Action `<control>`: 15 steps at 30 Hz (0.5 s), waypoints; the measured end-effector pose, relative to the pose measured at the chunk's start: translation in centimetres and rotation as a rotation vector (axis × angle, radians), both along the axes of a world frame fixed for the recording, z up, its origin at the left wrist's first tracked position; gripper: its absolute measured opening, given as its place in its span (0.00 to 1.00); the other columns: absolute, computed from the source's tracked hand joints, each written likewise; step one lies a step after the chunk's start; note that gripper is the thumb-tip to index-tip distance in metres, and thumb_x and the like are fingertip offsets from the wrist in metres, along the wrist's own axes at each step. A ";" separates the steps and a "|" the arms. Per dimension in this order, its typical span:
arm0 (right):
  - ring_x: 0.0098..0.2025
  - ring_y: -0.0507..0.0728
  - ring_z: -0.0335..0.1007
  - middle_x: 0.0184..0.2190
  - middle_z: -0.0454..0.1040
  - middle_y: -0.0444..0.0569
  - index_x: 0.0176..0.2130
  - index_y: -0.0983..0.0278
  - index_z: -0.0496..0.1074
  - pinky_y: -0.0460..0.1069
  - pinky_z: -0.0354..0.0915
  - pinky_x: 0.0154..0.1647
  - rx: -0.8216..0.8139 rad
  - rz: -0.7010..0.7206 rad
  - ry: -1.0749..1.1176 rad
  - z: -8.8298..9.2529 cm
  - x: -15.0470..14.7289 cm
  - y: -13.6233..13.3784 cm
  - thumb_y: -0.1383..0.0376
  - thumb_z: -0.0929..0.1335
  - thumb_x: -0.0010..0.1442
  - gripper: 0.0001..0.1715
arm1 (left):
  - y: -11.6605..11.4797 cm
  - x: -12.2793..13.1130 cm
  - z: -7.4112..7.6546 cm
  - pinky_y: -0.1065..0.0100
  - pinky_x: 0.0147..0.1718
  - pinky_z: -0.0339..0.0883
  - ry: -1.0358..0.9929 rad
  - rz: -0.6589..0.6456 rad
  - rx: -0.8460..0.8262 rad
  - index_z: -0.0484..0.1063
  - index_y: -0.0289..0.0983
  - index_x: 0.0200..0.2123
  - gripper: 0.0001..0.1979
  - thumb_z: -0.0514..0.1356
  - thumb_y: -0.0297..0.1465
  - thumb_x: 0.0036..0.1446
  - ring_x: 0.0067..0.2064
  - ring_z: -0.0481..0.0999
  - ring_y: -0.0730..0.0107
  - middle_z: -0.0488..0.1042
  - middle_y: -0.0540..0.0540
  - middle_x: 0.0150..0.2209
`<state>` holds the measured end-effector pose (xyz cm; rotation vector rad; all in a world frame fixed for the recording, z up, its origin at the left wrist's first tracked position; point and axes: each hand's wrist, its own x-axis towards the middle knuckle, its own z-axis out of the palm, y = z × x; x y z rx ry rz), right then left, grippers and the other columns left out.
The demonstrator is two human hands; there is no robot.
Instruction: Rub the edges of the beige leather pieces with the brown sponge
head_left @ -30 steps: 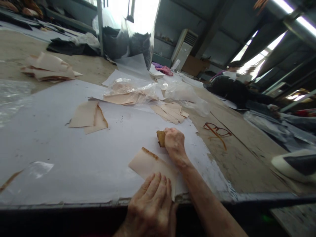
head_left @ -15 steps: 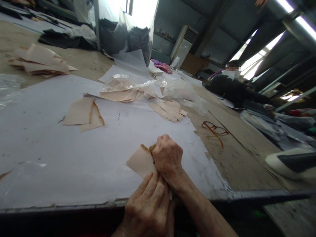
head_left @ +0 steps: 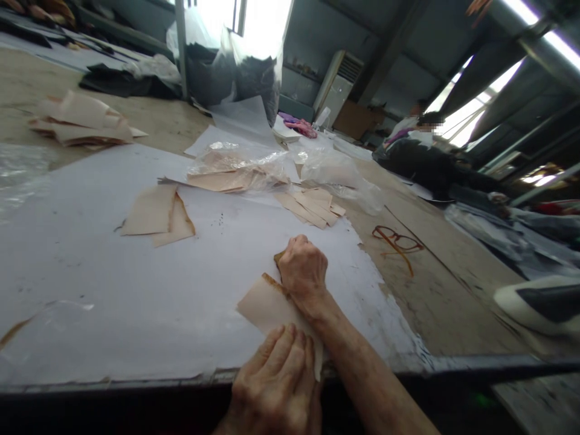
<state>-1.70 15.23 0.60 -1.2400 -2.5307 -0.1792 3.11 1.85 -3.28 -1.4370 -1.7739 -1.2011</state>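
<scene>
A beige leather-like piece with a brown-stained edge lies on white paper by the table's front edge. The fingers of my left hand are pressed together on its near part, holding it; my left thumb is hidden. My right hand is curled into a fist just beyond, at the piece's stained edge. From the left side of that fist sticks out a small brown pad, mostly covered by the fingers. Further left rest two similar beige pieces, overlapping, with brown edges.
Beige pieces under clear plastic and a fanned stack lie beyond my hands. Another pile is at far left. Eyeglasses and a white-and-black object are on the right. A person is at the back.
My right fist has moved slightly up and left along the piece, baring more of its stained edge. My left hand has shifted a little down the piece.
</scene>
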 end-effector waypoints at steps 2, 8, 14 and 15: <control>0.27 0.56 0.68 0.25 0.71 0.53 0.33 0.69 0.67 0.46 0.53 0.23 -0.053 -0.014 0.037 0.3 -0.7 0.9 0.67 0.57 0.60 0.13 | 0.0 0.0 0.0 0.66 0.45 0.67 0.011 -0.014 0.005 0.73 0.29 0.38 0.14 0.57 0.21 0.44 0.42 0.73 0.63 0.76 0.42 0.36; 0.23 0.51 0.63 0.21 0.70 0.48 0.23 0.67 0.67 0.44 0.51 0.21 -0.274 0.019 0.162 1.7 1.1 2.4 0.66 0.56 0.59 0.18 | -0.1 0.0 0.0 0.65 0.44 0.68 -0.006 -0.025 -0.013 0.73 0.29 0.39 0.15 0.57 0.22 0.44 0.42 0.73 0.61 0.75 0.42 0.36; 0.22 0.51 0.62 0.20 0.68 0.46 0.28 0.67 0.66 0.45 0.50 0.23 -0.094 0.139 0.142 1.1 5.0 -1.9 0.65 0.56 0.61 0.16 | -0.2 0.0 -0.2 0.63 0.45 0.68 -0.025 -0.049 -0.025 0.72 0.31 0.39 0.14 0.55 0.21 0.46 0.43 0.72 0.60 0.75 0.41 0.37; 0.22 0.51 0.63 0.21 0.69 0.47 0.29 0.67 0.66 0.46 0.49 0.23 -0.061 0.135 0.099 0.8 5.0 -2.3 0.65 0.56 0.61 0.15 | -0.2 0.0 -0.2 0.62 0.45 0.68 -0.034 -0.054 -0.023 0.73 0.31 0.38 0.13 0.55 0.21 0.46 0.43 0.72 0.60 0.75 0.41 0.37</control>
